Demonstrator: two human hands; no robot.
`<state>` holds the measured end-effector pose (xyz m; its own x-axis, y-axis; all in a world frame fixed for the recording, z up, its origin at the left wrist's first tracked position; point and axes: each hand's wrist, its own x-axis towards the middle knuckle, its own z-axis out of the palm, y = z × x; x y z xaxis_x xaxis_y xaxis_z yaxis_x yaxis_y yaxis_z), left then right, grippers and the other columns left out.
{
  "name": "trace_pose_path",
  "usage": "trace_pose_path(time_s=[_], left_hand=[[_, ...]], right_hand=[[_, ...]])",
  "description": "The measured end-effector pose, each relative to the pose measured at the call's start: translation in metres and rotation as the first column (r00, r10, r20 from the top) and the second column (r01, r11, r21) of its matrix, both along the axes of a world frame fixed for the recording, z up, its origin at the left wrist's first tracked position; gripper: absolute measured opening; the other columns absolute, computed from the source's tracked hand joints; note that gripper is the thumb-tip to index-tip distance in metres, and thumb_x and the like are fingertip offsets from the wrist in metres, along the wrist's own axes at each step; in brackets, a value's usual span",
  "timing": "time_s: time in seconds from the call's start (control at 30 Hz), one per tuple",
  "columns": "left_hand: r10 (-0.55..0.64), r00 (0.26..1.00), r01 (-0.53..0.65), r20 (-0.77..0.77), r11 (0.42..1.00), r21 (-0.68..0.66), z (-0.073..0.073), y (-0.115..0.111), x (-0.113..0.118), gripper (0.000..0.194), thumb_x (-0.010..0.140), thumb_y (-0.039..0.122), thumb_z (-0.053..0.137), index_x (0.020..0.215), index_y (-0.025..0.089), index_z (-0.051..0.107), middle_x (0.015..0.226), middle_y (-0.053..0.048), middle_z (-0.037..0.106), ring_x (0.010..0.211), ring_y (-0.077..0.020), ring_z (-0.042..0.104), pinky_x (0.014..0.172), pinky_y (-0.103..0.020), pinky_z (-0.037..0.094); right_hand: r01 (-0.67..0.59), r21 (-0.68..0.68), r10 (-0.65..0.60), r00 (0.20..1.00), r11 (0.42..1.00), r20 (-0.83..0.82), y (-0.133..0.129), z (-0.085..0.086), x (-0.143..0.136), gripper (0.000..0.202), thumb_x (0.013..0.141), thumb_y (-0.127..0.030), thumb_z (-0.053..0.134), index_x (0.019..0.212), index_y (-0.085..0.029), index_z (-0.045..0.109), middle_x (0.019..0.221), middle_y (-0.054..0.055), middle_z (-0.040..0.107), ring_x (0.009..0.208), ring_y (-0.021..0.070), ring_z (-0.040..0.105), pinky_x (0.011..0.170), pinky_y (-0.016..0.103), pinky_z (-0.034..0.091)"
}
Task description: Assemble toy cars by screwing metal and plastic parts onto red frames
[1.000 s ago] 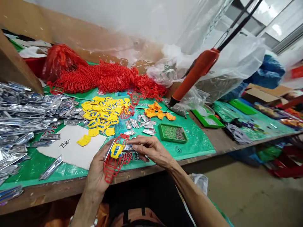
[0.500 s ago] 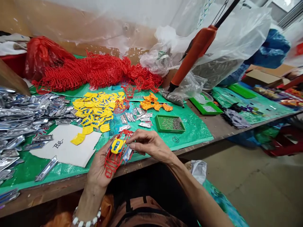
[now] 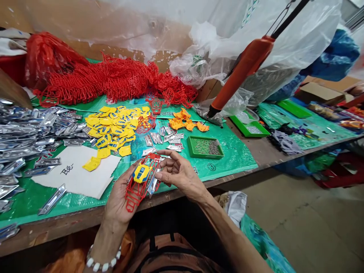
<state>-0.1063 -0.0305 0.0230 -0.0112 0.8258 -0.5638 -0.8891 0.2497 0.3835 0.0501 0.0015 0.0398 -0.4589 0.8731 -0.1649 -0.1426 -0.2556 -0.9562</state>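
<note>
Hand assembly at the near edge of a table (image 3: 247, 146). The left hand (image 3: 121, 197), palm turned up and fingers curled beneath, holds a red lattice frame (image 3: 138, 194) just over the table's near edge. On the frame lies a yellow plate (image 3: 141, 174) with a blue centre; along the frame's right side is a silver strip (image 3: 152, 185), tilted. The right hand (image 3: 182, 174) is bent toward this strip, its thumb and index finger apart and the thumb tip at the strip's upper end; whether it grips the strip cannot be told. A bracelet (image 3: 104, 264) of pale beads encircles the left wrist.

Surroundings: a green sheet (image 3: 233, 161) covers much of the table. Toward the left edge are heaped long silver strips (image 3: 22, 131); one single strip (image 3: 52, 199) lies near the near edge, beside a white card (image 3: 85, 182) bearing handwriting. Beyond the card are piled yellow plates (image 3: 113, 123), and toward the far edge a heap of red frames (image 3: 113, 81). To the right of the yellow pile lie short silver pieces (image 3: 170, 139), orange pieces (image 3: 184, 123) and a green tray (image 3: 209, 155) containing small metal parts; above these hangs an orange-red tool (image 3: 241, 74), inclined
</note>
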Motion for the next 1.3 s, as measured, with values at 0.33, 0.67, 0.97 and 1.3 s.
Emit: trace_pose_path(time_s=[0.33, 0.67, 0.97, 1.3], left_hand=[[0.088, 0.994, -0.080, -0.066, 0.990, 0.120, -0.011, -0.001, -0.005, 0.020, 0.089, 0.008, 0.050, 0.088, 0.010, 0.070, 0.085, -0.008, 0.075, 0.073, -0.0177, 0.071, 0.068, -0.030, 0.061], [0.160, 0.985, -0.151, -0.062, 0.980, 0.127, -0.010, 0.004, -0.001, 0.015, 0.084, 0.013, 0.059, 0.087, 0.012, 0.073, 0.083, -0.007, 0.076, 0.072, -0.0178, 0.071, 0.069, -0.027, 0.059], [0.190, 0.973, -0.178, -0.133, 0.979, 0.100, -0.003, 0.004, -0.004, 0.015, 0.077, 0.009, 0.064, 0.088, 0.011, 0.074, 0.088, -0.008, 0.077, 0.074, -0.0186, 0.071, 0.069, -0.026, 0.059], [0.212, 0.967, -0.178, -0.145, 0.960, 0.215, -0.012, 0.006, 0.001, 0.015, 0.084, 0.015, 0.060, 0.093, 0.014, 0.071, 0.080, -0.003, 0.075, 0.065, -0.0123, 0.069, 0.067, -0.021, 0.058]], right_hand=[[0.165, 0.113, -0.165, 0.986, 0.980, -0.013, 0.003, 0.004, 0.010, 0.021, 0.074, -0.028, 0.076, 0.092, -0.018, 0.072, 0.060, -0.004, 0.058, 0.048, 0.0070, 0.052, 0.043, 0.019, 0.042], [0.147, 0.232, -0.182, 0.973, 0.962, 0.140, -0.020, -0.004, -0.003, 0.026, 0.079, -0.031, 0.073, 0.101, -0.018, 0.070, 0.065, 0.000, 0.068, 0.054, 0.0124, 0.062, 0.055, 0.027, 0.052], [-0.166, 0.686, -0.208, 0.879, 0.708, 0.428, -0.030, -0.007, -0.004, 0.018, 0.090, -0.027, 0.060, 0.104, -0.017, 0.063, 0.075, 0.005, 0.067, 0.059, 0.0122, 0.058, 0.058, 0.026, 0.050], [0.117, -0.219, -0.155, 0.974, 0.969, -0.166, -0.028, -0.013, -0.019, 0.028, 0.083, -0.040, 0.066, 0.076, -0.016, 0.052, 0.054, -0.001, 0.064, 0.031, 0.0082, 0.052, 0.030, 0.015, 0.039]])
